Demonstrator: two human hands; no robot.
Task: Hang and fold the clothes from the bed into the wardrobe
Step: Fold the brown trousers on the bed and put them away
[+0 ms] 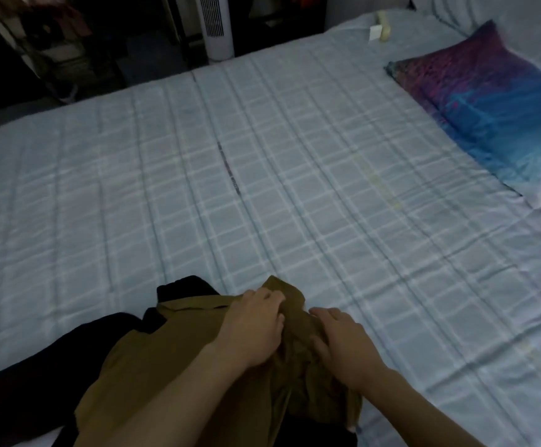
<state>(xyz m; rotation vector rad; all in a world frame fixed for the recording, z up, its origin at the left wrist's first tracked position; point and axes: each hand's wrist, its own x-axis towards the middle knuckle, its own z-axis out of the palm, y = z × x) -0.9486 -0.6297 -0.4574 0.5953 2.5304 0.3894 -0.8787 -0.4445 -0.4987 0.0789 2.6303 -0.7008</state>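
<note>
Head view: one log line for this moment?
left hand: grips shirt | right hand: rests on shirt | black clothes: beside shirt, on bed

Dim, bluish room light, soft blur throughout, wide-angle bending at the edges, background nearly black.
</note>
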